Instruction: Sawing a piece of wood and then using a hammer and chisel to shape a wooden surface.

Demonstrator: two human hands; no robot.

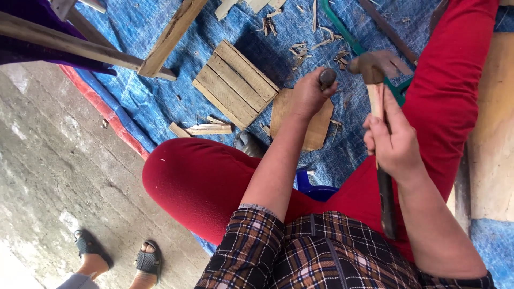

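Above wooden piece (301,119): left hand (309,95) fisted around chisel (327,77); right hand (392,140) clutching raised hammer (375,72).

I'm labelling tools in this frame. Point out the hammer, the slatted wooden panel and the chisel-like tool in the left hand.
hammer (369,67): head view, on its metal head.
slatted wooden panel (235,84): head view, on a middle slat.
chisel-like tool (327,77): head view, on its dark top end above the fist.
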